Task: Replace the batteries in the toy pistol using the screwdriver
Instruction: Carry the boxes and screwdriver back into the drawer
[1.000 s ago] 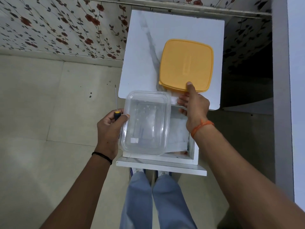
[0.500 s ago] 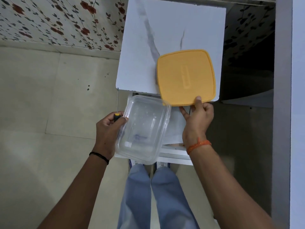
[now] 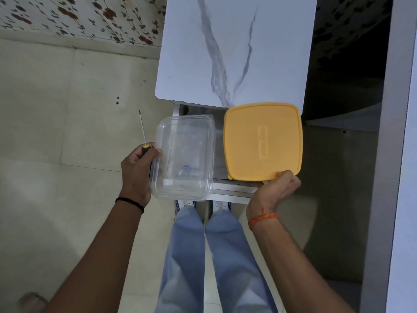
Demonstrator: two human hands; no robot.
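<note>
At the left of centre my left hand (image 3: 137, 171) is curled round two things at once: the screwdriver (image 3: 143, 131), its thin shaft pointing up toward the upper left of the frame, and the left edge of a clear plastic box (image 3: 184, 155). The box looks nearly empty; I can make out only a faint bluish mark through its bottom and cannot tell what that is. To its right, my right hand (image 3: 278, 189) grips the lower edge of a yellow lid (image 3: 262, 141), held flat just beside the box.

As I judge it, the task has barely begun: I have the tool, but the toy pistol and the batteries are nowhere in view, so no screw is out yet.

Behind both, upper middle, is a white marbled table (image 3: 234, 48) with an open drawer (image 3: 230, 192) beneath. Both my hands are full, which stands in the way of any screwdriving.
</note>
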